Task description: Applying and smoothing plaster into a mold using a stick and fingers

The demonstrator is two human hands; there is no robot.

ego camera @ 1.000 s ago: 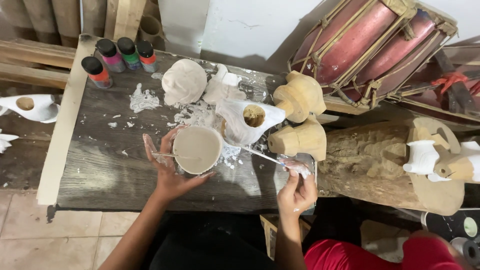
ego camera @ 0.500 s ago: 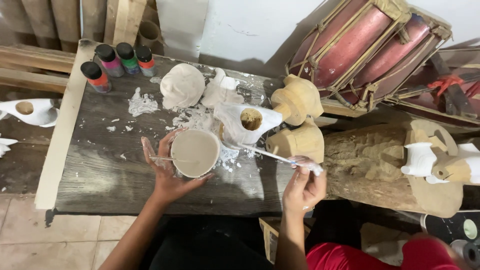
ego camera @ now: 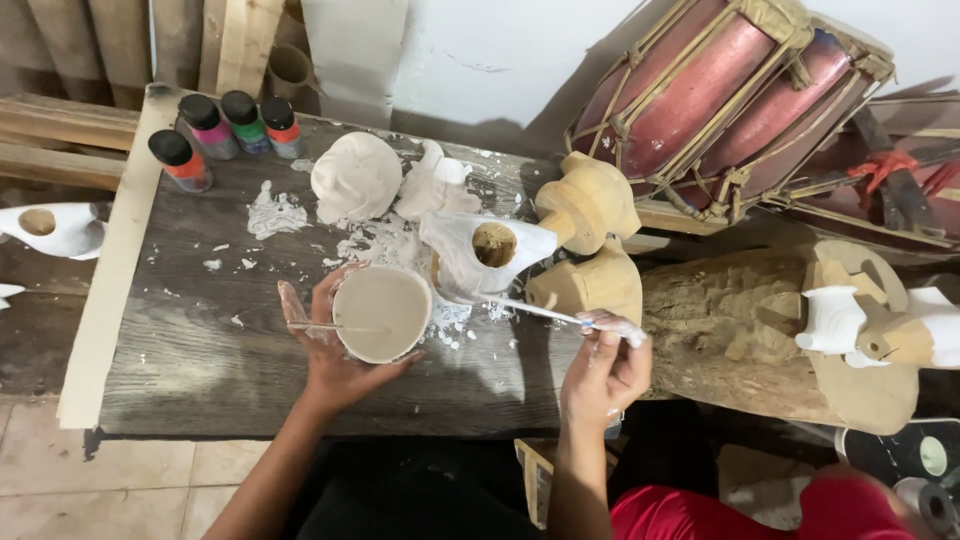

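On the paint-spattered counter (ego camera: 180,350), the left hand (ego camera: 335,350) still cups the paint bowl (ego camera: 382,312); the right hand (ego camera: 603,372), drawn back, pinches the brush (ego camera: 545,312).

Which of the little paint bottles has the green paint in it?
The green paint bottle is the middle one of the three standing in a row at the table's far left corner, between the pink bottle and the orange-banded one.

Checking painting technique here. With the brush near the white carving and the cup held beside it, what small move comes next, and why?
Probably stroke the brush onto the white carving: its tip sits at the carving's lower edge, away from the cup in the left hand.
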